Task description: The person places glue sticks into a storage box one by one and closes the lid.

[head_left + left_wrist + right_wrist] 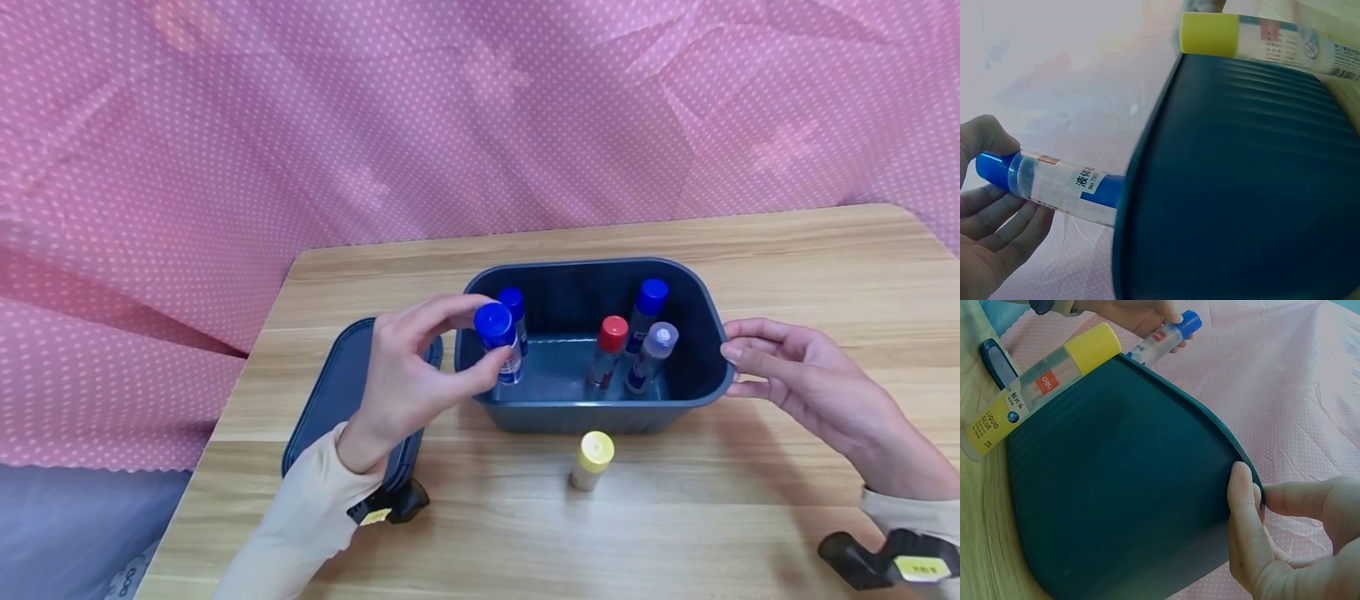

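My left hand (pixel 420 358) pinches a blue-capped liquid glue bottle (pixel 1066 184) by its cap, between thumb and fingers. The bottle is upright, its lower end inside the left end of the dark blue box (pixel 558 406). At the box's right end, my right hand (pixel 810 375) grips the rim between thumb and fingers. Inside the box stand another blue-capped bottle (pixel 512 302) at the left, a red-capped bottle (pixel 612 335), a blue-capped bottle (pixel 651 297) and one with a pale translucent cap (pixel 660 342). A yellow-capped glue bottle (pixel 592 460) stands on the table before the box.
The box's dark lid (pixel 337 387) lies left of the box, partly behind my left hand and forearm. Beneath everything is a wooden table (pixel 675 533) whose far edge meets a pink dotted curtain (pixel 480 125).
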### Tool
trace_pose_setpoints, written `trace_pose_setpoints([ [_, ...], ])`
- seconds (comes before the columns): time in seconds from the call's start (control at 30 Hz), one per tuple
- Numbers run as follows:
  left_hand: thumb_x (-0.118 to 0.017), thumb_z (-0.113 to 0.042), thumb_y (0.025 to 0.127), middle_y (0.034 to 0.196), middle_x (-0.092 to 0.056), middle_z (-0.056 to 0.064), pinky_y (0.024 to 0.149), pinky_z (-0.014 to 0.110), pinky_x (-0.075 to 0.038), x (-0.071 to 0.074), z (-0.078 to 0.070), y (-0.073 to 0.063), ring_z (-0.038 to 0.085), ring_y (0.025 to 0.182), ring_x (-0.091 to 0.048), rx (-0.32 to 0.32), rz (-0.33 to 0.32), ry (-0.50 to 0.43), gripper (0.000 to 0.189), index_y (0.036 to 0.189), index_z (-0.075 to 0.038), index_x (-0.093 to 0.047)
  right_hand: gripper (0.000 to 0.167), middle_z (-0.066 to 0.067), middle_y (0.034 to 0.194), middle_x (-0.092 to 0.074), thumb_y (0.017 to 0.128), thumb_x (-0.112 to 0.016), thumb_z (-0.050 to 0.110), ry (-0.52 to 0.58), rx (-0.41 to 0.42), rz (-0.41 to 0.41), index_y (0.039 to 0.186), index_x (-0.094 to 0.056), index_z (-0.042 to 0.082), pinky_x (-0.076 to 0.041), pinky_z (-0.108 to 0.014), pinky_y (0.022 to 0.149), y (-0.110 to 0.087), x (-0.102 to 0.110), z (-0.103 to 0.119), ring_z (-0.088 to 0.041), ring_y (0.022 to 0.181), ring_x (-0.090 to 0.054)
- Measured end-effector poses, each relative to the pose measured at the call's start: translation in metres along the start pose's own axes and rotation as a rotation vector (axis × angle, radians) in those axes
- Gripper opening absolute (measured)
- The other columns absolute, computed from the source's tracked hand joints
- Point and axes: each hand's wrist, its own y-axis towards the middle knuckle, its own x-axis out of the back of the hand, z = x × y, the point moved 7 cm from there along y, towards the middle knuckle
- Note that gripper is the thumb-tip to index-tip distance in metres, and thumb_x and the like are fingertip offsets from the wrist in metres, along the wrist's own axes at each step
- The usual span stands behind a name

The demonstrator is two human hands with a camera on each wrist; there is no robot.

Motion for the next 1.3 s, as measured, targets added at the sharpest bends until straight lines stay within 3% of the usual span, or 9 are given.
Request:
trace_pose_setpoints([
  [0.2, -0.080, -0.002, 0.072, 0.100, -0.072, 0.012, 0.079, 0.038, -0.058, -0.006, 0.011, -0.004, 0.016, 0.088, -0.069, 0.035, 0.029, -0.013, 0.040, 0.109, 0.003, -0.067, 0.032, -0.013, 0.109, -0.065, 0.098, -0.034, -0.014, -0.006, -0.002, -0.008, 0.119, -0.056, -0.006, -0.056, -0.038, 0.081, -0.001, 0.001, -0.002, -0.025, 0.094, -0.068],
  [0.47, -0.079, 0.002, 0.075, 0.106, -0.070, 0.013, 0.080, 0.030, -0.057, -0.020, 0.025, -0.010, 0.017, 0.090, -0.069, 0.096, 0.118, -0.015, 0.043, 0.116, 0.001, -0.065, 0.030, -0.012, 0.107, -0.065, 0.099, -0.035, -0.013, -0.016, -0.010, -0.025, 0.118, -0.057, -0.005, -0.056, -0.038, 0.081, -0.002, 0.001, -0.006, -0.024, 0.093, -0.068],
  [0.7, -0.081, -0.007, 0.077, 0.104, -0.072, 0.007, 0.084, 0.027, -0.055, -0.029, 0.032, -0.015, 0.016, 0.093, -0.069, 0.131, 0.217, 0.133, 0.036, 0.111, -0.002, -0.069, 0.030, -0.013, 0.107, -0.065, 0.099, -0.034, -0.013, -0.014, 0.008, -0.011, 0.117, -0.056, -0.006, -0.056, -0.038, 0.081, -0.004, 0.000, -0.009, -0.025, 0.093, -0.068],
  [0.93, -0.081, -0.010, 0.078, 0.107, -0.071, 0.009, 0.084, 0.031, -0.056, -0.039, 0.036, -0.019, 0.019, 0.092, -0.067, 0.127, 0.320, 0.345, 0.035, 0.110, -0.001, -0.068, 0.030, -0.013, 0.107, -0.065, 0.099, -0.034, -0.013, -0.018, 0.012, -0.005, 0.118, -0.056, -0.005, -0.056, -0.038, 0.081, -0.005, 0.000, -0.011, -0.024, 0.093, -0.068],
  [1.3, -0.080, -0.009, 0.078, 0.107, -0.070, 0.010, 0.081, 0.028, -0.056, -0.047, 0.040, -0.016, 0.019, 0.091, -0.068, 0.208, 0.421, 0.419, 0.035, 0.109, 0.000, -0.067, 0.031, -0.012, 0.107, -0.065, 0.099, -0.034, -0.014, -0.014, 0.017, 0.000, 0.118, -0.056, -0.005, -0.056, -0.038, 0.081, -0.006, 0.000, -0.011, -0.024, 0.093, -0.068],
])
